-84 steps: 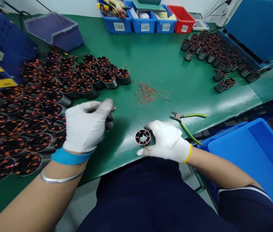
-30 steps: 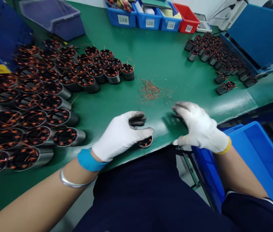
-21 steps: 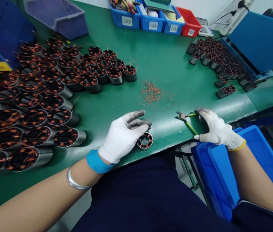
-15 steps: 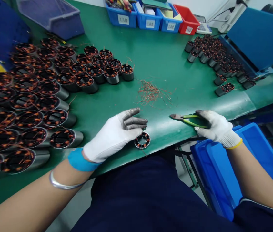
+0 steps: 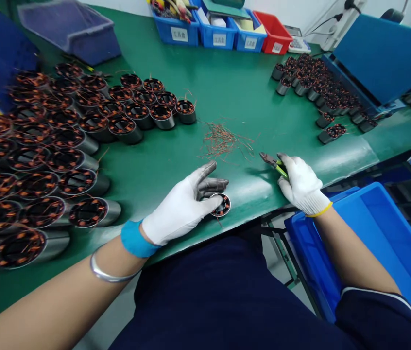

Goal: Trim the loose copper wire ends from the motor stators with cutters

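My left hand point(image 5: 185, 204), in a white glove, grips a small wound stator point(image 5: 222, 204) that stands on the green table point(image 5: 234, 92) near its front edge; the fingers curl round its left side. My right hand point(image 5: 300, 183), also gloved, is closed round the green handles of a pair of side cutters point(image 5: 274, 162), whose jaws point left, just above the table. A heap of cut copper wire ends point(image 5: 223, 141) lies just beyond both hands.
Several rows of wound stators point(image 5: 63, 141) fill the left of the table, and another group point(image 5: 322, 95) sits at the far right. Blue and red bins point(image 5: 223, 29) line the back edge. A blue crate point(image 5: 380, 243) stands low at my right.
My right hand reached right, took up the side cutters from the table and brought them back left. My left hand shifted onto the small stator and now holds it.
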### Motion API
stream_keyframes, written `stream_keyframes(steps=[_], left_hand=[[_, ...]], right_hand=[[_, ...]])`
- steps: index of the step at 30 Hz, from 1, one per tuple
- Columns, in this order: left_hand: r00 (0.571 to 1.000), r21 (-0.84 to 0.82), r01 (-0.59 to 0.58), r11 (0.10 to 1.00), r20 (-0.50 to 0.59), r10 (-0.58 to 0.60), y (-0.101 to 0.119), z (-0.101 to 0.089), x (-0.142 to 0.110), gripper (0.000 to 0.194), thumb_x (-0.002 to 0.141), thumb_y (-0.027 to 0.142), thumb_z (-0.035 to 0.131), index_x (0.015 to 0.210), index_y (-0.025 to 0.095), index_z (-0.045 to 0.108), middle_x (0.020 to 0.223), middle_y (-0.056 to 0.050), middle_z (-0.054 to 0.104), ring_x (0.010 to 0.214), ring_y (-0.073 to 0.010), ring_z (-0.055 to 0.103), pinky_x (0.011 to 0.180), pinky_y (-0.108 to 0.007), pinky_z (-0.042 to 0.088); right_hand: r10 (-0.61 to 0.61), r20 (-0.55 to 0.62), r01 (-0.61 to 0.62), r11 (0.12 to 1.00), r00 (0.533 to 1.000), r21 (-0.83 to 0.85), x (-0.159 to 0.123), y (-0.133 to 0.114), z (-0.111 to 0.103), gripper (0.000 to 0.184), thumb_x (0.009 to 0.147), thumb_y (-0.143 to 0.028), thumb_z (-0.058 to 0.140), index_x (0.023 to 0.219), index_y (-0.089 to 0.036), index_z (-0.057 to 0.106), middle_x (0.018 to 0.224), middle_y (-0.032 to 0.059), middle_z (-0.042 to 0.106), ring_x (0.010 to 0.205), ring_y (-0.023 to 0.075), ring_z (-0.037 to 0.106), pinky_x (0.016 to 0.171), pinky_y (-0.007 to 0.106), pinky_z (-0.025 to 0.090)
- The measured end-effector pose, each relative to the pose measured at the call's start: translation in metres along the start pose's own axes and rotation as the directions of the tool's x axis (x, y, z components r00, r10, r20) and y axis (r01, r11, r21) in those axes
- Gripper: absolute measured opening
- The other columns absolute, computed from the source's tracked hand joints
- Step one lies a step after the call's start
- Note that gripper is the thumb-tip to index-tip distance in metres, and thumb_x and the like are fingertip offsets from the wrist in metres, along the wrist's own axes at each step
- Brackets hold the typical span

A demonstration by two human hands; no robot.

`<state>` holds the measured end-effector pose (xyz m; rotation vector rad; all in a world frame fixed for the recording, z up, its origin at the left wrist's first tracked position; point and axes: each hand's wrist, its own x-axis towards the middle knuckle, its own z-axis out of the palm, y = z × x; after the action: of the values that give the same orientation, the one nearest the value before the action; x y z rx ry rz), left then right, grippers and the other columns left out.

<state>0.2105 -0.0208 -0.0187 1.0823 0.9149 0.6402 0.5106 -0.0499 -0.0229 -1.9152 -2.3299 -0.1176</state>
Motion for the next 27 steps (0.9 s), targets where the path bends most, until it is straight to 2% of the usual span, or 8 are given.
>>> stream_keyframes(steps=[4, 7, 10, 16, 21, 27], left_hand=[[1.0, -0.027, 0.006, 1.0, -0.013, -0.006, 0.0, 0.003, -0.001, 0.092, 0.071, 0.03, 0.077, 0.148, 0.012, 0.03, 0.12, -0.017, 0.066, 0.105, -0.0256, 0.067, 0.097, -0.043, 0.051], [0.999, -0.032, -0.002, 0.999, -0.043, 0.001, 0.0, 0.006, -0.002, 0.088, 0.072, 0.028, 0.077, 0.147, 0.013, 0.033, 0.117, -0.016, 0.068, 0.106, -0.0253, 0.067, 0.096, -0.042, 0.051], [0.999, -0.034, -0.013, 0.999, -0.05, 0.012, 0.0, 0.008, -0.004, 0.087, 0.072, 0.027, 0.076, 0.146, 0.012, 0.034, 0.117, -0.016, 0.069, 0.109, -0.0262, 0.066, 0.098, -0.042, 0.051], [0.999, -0.054, -0.013, 0.998, -0.039, 0.011, 0.002, 0.008, -0.004, 0.088, 0.072, 0.027, 0.077, 0.147, 0.01, 0.033, 0.125, -0.019, 0.066, 0.112, -0.0274, 0.065, 0.101, -0.041, 0.05], [0.999, -0.114, -0.035, 0.993, -0.02, 0.033, -0.002, 0.007, -0.002, 0.088, 0.073, 0.024, 0.077, 0.147, 0.009, 0.032, 0.13, -0.022, 0.062, 0.115, -0.028, 0.064, 0.103, -0.043, 0.048], [0.999, -0.119, -0.039, 0.992, -0.024, 0.036, -0.002, 0.007, -0.001, 0.086, 0.073, 0.021, 0.076, 0.146, 0.009, 0.033, 0.128, -0.02, 0.064, 0.111, -0.027, 0.066, 0.104, -0.046, 0.047]], right_hand=[[-0.15, 0.142, 0.14, 0.987, 0.978, 0.08, 0.002, -0.02, -0.022, 0.065, 0.082, -0.028, 0.046, 0.144, -0.01, 0.038, 0.114, 0.0159, 0.054, 0.097, 0.0285, 0.053, 0.086, 0.043, 0.047], [-0.271, 0.238, 0.27, 0.962, 0.933, 0.037, 0.012, -0.04, -0.04, 0.064, 0.081, -0.027, 0.047, 0.142, -0.008, 0.041, 0.109, 0.0167, 0.054, 0.097, 0.0299, 0.051, 0.09, 0.046, 0.043], [-0.331, 0.292, 0.349, 0.937, 0.897, -0.009, 0.022, -0.049, -0.048, 0.065, 0.08, -0.028, 0.048, 0.142, -0.007, 0.041, 0.11, 0.0173, 0.054, 0.099, 0.0308, 0.051, 0.098, 0.049, 0.038], [-0.35, 0.336, 0.385, 0.922, 0.874, -0.041, 0.03, -0.054, -0.054, 0.066, 0.081, -0.028, 0.048, 0.143, -0.007, 0.04, 0.113, 0.0184, 0.054, 0.103, 0.0322, 0.051, 0.101, 0.05, 0.035], [-0.344, 0.372, 0.383, 0.923, 0.862, -0.033, 0.038, -0.06, -0.061, 0.062, 0.083, -0.029, 0.047, 0.142, -0.011, 0.042, 0.113, 0.0167, 0.054, 0.1, 0.0308, 0.053, 0.087, 0.042, 0.042], [-0.319, 0.425, 0.372, 0.927, 0.847, -0.044, 0.045, -0.058, -0.064, 0.052, 0.086, -0.031, 0.045, 0.137, -0.019, 0.046, 0.109, 0.0115, 0.056, 0.09, 0.0255, 0.057, 0.073, 0.034, 0.041]])
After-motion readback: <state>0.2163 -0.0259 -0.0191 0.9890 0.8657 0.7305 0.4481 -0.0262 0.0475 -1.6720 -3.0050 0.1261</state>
